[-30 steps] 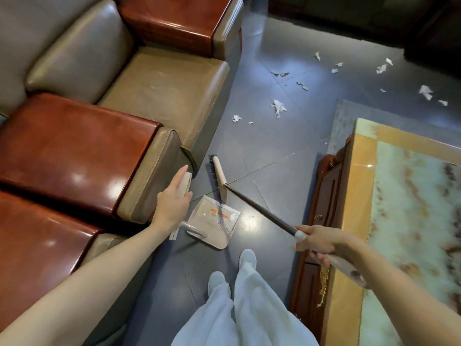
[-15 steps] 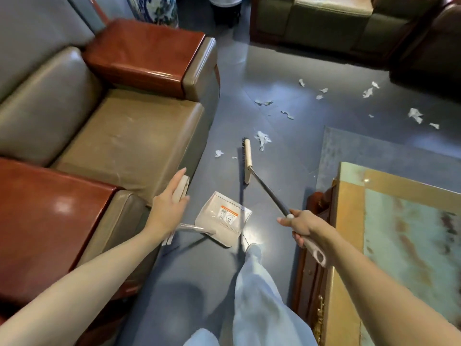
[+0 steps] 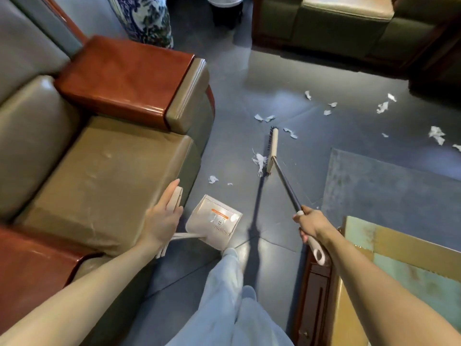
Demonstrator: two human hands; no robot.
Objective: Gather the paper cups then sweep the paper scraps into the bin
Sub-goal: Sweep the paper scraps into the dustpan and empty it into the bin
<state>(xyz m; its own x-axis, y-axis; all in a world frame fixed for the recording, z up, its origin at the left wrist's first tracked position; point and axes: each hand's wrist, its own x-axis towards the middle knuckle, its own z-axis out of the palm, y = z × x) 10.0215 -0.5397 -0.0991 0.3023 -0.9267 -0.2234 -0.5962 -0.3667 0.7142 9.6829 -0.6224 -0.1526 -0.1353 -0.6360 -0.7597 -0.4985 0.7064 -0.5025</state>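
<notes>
Floor (image 3: 324, 71), right hand (image 3: 311, 224) grips broom (image 3: 272, 148), left hand (image 3: 162, 221) grips dustpan (image 3: 214, 221), paper scraps (image 3: 259, 159) beyond both

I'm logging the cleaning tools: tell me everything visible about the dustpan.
The dustpan is pale beige, seemingly plastic: a shallow square tray with an orange label strip and comb teeth near its rear wall. Its long handle rises from the back, gripped by the left hand. The tray lies low over the grey floor, mouth facing away from the person; floor contact is unclear.
</notes>
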